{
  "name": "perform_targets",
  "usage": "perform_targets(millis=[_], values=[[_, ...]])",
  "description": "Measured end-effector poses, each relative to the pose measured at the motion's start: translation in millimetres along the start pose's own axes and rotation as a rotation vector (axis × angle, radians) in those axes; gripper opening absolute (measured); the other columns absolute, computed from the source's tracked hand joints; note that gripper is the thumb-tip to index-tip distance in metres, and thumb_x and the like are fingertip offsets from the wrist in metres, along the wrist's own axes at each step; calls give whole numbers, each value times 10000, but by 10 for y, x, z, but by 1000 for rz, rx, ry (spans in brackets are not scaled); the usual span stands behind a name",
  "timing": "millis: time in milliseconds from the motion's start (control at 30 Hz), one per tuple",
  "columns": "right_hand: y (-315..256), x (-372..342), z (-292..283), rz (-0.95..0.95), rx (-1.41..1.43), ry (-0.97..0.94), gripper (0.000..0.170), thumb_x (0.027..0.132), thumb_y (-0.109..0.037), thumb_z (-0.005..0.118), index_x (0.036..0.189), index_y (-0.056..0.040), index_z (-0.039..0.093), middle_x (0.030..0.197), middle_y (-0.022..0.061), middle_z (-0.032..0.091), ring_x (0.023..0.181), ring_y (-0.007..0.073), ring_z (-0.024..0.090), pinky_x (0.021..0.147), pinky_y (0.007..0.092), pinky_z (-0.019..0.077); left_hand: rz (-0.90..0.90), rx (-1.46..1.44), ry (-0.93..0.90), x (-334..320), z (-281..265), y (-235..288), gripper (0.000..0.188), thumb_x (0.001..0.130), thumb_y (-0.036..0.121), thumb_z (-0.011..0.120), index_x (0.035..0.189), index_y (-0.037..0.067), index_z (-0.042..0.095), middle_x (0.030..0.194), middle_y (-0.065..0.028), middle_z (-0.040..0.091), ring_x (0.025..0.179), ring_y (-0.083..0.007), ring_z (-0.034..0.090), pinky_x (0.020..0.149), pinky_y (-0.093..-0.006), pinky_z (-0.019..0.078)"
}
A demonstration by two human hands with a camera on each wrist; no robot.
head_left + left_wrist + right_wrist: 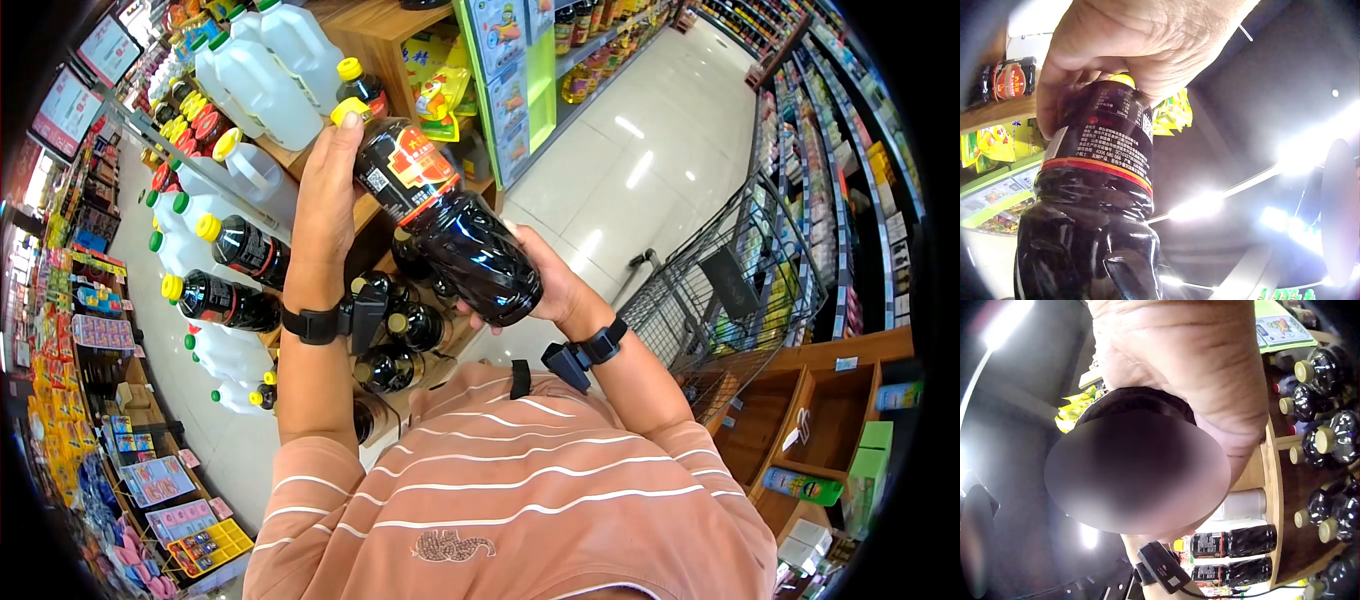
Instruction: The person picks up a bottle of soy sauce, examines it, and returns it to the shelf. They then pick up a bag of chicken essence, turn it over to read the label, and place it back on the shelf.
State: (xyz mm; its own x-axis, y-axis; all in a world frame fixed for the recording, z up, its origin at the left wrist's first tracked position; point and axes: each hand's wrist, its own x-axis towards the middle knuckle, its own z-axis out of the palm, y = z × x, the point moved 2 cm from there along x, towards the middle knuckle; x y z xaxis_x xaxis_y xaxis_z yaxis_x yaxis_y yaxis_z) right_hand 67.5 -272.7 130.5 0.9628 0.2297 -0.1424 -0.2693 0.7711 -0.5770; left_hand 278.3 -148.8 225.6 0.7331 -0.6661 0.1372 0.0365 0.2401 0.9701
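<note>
A large bottle of dark sauce (pixel 478 255) with a yellow cap and a black, red and gold label is held tilted between both hands in front of the chest. My left hand (pixel 328 175) grips its top end, with the thumb at the yellow cap (pixel 350 110). In the left wrist view, the fingers wrap round the bottle's shoulder above the printed back label (pixel 1100 137). My right hand (pixel 552 275) holds the lower end, fingers curled round the base. The right wrist view shows my palm against the dark bottle, largely behind a blurred patch.
Similar dark bottles (pixel 215 298) with yellow caps and white jugs (pixel 260 90) stand on the tiered wooden display to the left. More dark bottles (pixel 390 368) sit below my hands. A wire shopping cart (pixel 730 285) stands at right, with stocked shelves (pixel 840 150) beyond.
</note>
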Motion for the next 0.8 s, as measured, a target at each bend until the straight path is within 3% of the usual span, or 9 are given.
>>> perform_targets(millis=[133, 433, 533, 600, 800], values=[[3, -15, -3, -12, -15, -1, 777, 1012, -659, 246, 1344, -34, 565, 1028, 242, 708, 807, 383, 738, 584, 415, 626, 31, 42, 35, -34, 80, 31, 487, 1019, 501, 556, 1122, 29, 614, 984, -17, 619, 885, -94, 595, 804, -272, 509], [35, -17, -24, -3, -13, 53, 758, 1013, -653, 288, 1353, -30, 556, 1038, 238, 707, 823, 367, 736, 640, 454, 633, 40, 47, 38, -65, 52, 40, 469, 1024, 478, 557, 1149, 29, 613, 1000, -15, 622, 894, -88, 606, 793, -257, 522], [56, -18, -30, -14, -24, 54, 722, 1016, -631, 342, 1367, -33, 542, 1067, 226, 705, 852, 350, 732, 696, 490, 631, 22, -28, 7, -100, 65, 90, 401, 1044, 389, 561, 1223, 32, 600, 1140, -33, 640, 1033, -111, 603, 917, -291, 486], [57, -25, -20, -49, -49, 33, 691, 1018, -607, 389, 1380, -37, 531, 1115, 210, 700, 901, 336, 726, 738, 514, 626, 38, -44, -9, -139, 110, 152, 384, 1046, 375, 560, 1209, 30, 604, 1135, -35, 649, 1024, -111, 612, 913, -294, 497], [69, -25, 2, -111, -56, 114, 595, 1026, -503, 502, 1404, -44, 518, 1254, 146, 668, 1058, 259, 692, 861, 446, 608, 26, -91, -16, -119, 47, 109, 358, 1048, 355, 559, 1192, 31, 611, 1089, -41, 674, 964, -114, 644, 866, -290, 533]])
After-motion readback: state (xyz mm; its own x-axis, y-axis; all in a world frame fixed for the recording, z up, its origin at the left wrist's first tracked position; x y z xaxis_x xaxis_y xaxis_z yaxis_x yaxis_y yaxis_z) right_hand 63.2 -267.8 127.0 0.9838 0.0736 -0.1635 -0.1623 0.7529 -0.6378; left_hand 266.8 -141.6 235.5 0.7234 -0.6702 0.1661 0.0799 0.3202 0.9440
